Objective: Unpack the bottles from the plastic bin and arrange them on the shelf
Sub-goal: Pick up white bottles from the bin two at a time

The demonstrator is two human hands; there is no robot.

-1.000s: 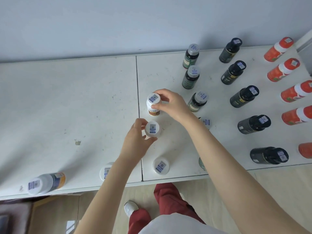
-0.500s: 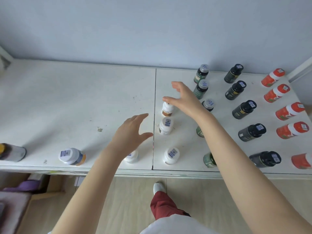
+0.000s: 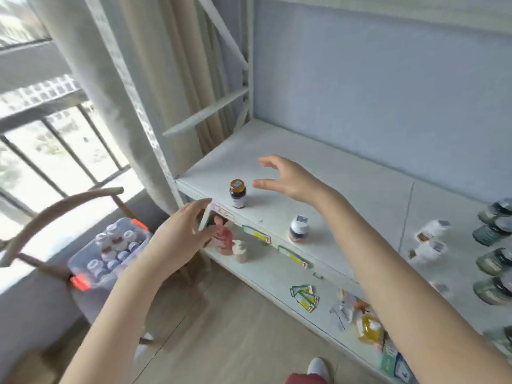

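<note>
bottles [image 3: 237, 194] upright on the shelf [image 3: 346, 189], plastic bin [image 3: 109, 253] on a chair [image 3: 41, 295] to its left

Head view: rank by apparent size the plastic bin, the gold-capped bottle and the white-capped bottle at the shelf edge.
1. plastic bin: clearly largest.
2. gold-capped bottle and white-capped bottle: nearly alike. The first looks taller, the second wider and nearer the camera, so I leave them unranked.

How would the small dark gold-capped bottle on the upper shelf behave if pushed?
The small dark gold-capped bottle looks taller than wide, so a high push would probably tip it. It stands near the front edge of the white shelf, so it might fall off. Being round, it would likely roll.
</note>
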